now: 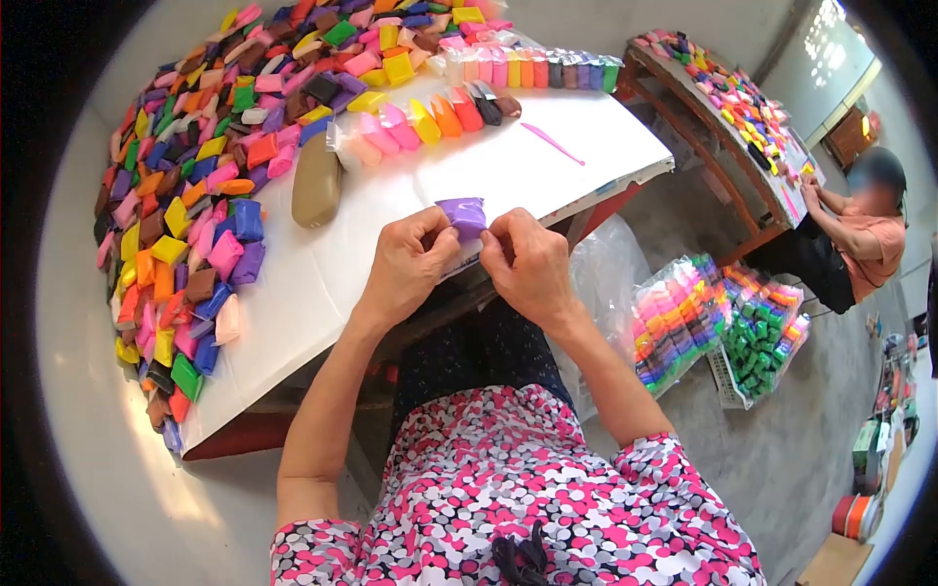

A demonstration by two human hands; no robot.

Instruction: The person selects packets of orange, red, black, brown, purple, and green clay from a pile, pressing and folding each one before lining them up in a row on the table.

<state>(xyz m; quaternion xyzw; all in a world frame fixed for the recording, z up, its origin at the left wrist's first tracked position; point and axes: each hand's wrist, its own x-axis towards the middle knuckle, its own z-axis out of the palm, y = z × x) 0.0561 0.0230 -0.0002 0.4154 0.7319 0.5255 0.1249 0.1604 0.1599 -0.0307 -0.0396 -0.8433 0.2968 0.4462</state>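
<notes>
A small purple clay packet [463,217] is stretched between my two hands at the table's front edge. My left hand [415,256] pinches its left side with thumb and curled fingers. On its right side, my right hand [528,262] grips the lower corner the same way. Behind them on the white table top [391,210] lies a clear strip of packets [425,124] running from pale pink through yellow, orange and red to black and brown. A fuller strip [537,73] lies farther back. The pink stick tool [553,144] rests to the right.
A brown oblong case [318,183] stands beside a large heap of coloured packets [210,176]. At right, bagged strips [674,317] and a white basket [728,381] sit below table height. A co-worker [870,225] sits at another table [723,127] covered in packets.
</notes>
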